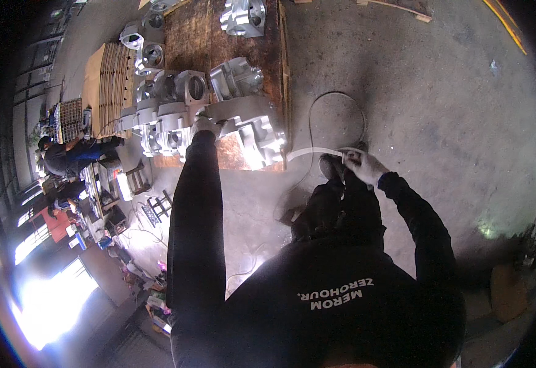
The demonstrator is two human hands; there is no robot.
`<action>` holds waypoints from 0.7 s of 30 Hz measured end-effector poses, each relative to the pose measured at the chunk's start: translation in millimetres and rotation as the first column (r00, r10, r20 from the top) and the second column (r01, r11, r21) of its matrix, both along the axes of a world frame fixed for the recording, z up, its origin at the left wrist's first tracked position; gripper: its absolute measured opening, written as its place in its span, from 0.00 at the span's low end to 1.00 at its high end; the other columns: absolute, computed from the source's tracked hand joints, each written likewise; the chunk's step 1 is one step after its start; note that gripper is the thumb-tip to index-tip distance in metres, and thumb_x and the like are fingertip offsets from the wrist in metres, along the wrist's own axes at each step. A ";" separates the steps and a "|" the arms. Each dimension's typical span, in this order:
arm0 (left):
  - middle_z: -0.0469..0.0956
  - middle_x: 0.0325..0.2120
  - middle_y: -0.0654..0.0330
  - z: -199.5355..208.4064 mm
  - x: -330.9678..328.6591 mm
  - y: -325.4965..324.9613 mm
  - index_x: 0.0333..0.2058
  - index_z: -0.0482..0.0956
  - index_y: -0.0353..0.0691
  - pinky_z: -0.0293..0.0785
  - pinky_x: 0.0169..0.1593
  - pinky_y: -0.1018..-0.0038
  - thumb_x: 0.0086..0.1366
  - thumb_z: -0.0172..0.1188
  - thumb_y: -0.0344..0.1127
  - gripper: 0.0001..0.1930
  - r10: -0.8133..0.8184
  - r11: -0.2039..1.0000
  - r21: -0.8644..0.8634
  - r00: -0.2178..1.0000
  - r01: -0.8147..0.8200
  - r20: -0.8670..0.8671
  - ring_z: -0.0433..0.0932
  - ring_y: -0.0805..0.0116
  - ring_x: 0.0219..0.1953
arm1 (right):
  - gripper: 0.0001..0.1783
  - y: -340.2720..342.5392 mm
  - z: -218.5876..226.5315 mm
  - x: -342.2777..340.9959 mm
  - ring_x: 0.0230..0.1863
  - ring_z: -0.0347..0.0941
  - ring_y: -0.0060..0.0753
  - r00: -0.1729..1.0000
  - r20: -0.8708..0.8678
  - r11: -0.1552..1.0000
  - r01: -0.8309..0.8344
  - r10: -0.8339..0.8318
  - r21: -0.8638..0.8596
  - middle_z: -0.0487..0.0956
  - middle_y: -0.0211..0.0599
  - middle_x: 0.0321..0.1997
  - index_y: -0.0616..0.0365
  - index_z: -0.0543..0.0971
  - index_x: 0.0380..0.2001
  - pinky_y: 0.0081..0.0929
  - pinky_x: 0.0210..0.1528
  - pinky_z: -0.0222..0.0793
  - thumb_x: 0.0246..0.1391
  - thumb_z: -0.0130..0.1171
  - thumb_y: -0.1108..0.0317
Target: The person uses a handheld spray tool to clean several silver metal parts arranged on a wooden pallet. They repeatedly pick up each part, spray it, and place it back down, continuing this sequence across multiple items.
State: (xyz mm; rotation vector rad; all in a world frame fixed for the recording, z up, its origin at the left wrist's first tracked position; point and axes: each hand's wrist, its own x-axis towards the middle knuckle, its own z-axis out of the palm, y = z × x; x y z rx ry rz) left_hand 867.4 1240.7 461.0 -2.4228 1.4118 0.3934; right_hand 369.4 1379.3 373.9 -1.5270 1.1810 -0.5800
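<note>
Several silvery metal castings with round bores stand on a brown wooden table [188,27] ahead and to my left. My left hand [206,125], at the end of an outstretched arm, touches the castings beside one bored casting [192,88]. Its fingers are too small and bright to make out. A bright casting [260,142] lies at the table's near right corner. Off the table's right side, my right hand [364,167] is closed on a pale, curved strip [314,150]. The strip arcs left toward that casting's edge. A dark part shows by my right fingers; its kind is unclear.
A thin hose [311,116] loops over the concrete floor [421,92] right of the table. Stacked brown cardboard sheets [105,86] stand beyond the castings at left. Another person [65,156] in dark clothes is at the far left, near a cluttered bench [96,190].
</note>
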 end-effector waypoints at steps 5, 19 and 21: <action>0.75 0.52 0.50 -1.8 0.1 7.7 0.58 0.66 0.38 0.73 0.57 0.67 0.44 0.74 0.60 0.48 -0.020 0.999 -0.026 1.000 0.020 0.000 0.76 0.56 0.54 | 0.24 -8.0 46.0 1.0 0.40 0.77 0.59 0.974 -0.220 0.778 0.180 -0.055 0.602 0.80 0.52 0.32 0.58 0.78 0.41 0.41 0.44 0.72 0.60 0.55 0.46; 0.75 0.51 0.47 -33.1 21.7 6.7 0.57 0.67 0.37 0.75 0.55 0.64 0.42 0.77 0.55 0.47 -0.137 0.971 -0.212 0.986 0.114 -0.097 0.77 0.56 0.53 | 0.17 -6.9 12.6 45.1 0.35 0.79 0.56 0.902 -0.413 0.992 -0.125 0.125 0.027 0.81 0.50 0.34 0.52 0.80 0.42 0.44 0.33 0.73 0.61 0.55 0.52; 0.75 0.51 0.47 -53.8 65.0 11.6 0.56 0.69 0.35 0.75 0.55 0.64 0.42 0.76 0.56 0.46 -0.200 0.946 -0.267 0.979 0.182 -0.040 0.77 0.55 0.53 | 0.18 -25.9 11.9 56.1 0.35 0.78 0.57 0.911 -0.388 0.988 -0.156 0.142 -0.007 0.81 0.51 0.34 0.52 0.80 0.42 0.46 0.33 0.72 0.61 0.55 0.50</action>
